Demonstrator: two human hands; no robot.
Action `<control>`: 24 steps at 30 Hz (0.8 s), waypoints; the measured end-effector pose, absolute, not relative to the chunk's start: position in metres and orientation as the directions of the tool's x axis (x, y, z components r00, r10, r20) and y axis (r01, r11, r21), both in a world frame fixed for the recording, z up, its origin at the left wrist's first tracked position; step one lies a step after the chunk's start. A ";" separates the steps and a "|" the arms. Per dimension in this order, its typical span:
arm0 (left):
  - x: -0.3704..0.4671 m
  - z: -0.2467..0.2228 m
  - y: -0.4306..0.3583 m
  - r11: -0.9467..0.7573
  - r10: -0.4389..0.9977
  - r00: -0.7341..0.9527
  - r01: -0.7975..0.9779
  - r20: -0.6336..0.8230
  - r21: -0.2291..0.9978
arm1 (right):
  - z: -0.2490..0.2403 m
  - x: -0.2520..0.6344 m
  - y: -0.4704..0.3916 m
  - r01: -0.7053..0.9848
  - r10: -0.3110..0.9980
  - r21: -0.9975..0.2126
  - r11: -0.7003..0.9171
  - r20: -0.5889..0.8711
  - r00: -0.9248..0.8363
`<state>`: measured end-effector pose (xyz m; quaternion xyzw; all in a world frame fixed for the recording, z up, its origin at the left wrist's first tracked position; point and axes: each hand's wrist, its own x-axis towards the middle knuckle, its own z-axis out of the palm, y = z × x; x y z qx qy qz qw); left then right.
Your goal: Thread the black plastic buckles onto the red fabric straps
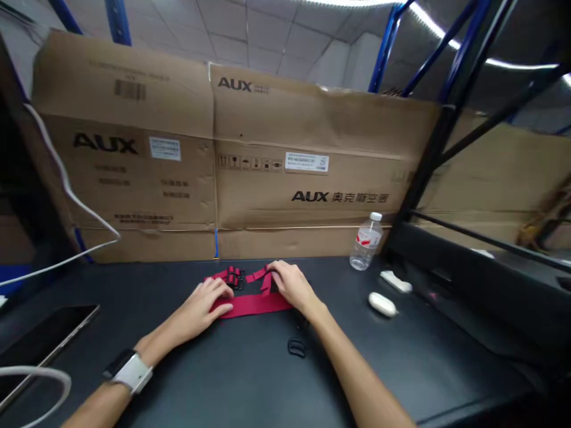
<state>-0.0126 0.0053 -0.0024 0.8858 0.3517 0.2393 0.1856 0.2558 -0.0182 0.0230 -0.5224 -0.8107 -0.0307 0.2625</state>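
Note:
A wide red webbing strap [254, 305] lies across the dark tabletop between my hands. My left hand [207, 302] is curled over its left end, thumb along the band and fingers at its upper edge. My right hand [289, 284] pinches a narrower red strap piece [266, 282] that rises above the right part of the band. Just behind the band, black buckles [235, 277] sit on a narrow red strap. Closer to me, a loose black plastic slider buckle [297, 348] lies below my right wrist. My left wrist wears a watch [129, 368].
Cardboard sheets [267, 202] stand along the back edge. A clear water bottle [366, 242] is at back right, near a white oval object [382, 304] and another white piece [396, 282]. At left are a dark flat device [44, 336] and white cable [66, 184].

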 end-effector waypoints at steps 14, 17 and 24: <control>0.029 0.009 -0.021 -0.244 0.833 0.540 0.155 0.125 0.957 | 0.021 0.209 -0.047 0.741 0.689 -0.203 0.640 0.580 -0.436; 0.027 0.010 -0.026 -0.209 0.847 0.519 0.130 0.113 0.969 | 0.018 0.208 -0.051 0.757 0.697 -0.202 0.621 0.583 -0.417; 0.031 0.011 -0.034 -0.211 0.896 0.433 0.226 0.096 0.951 | 0.013 0.198 -0.057 0.749 0.773 -0.346 0.565 0.539 -0.334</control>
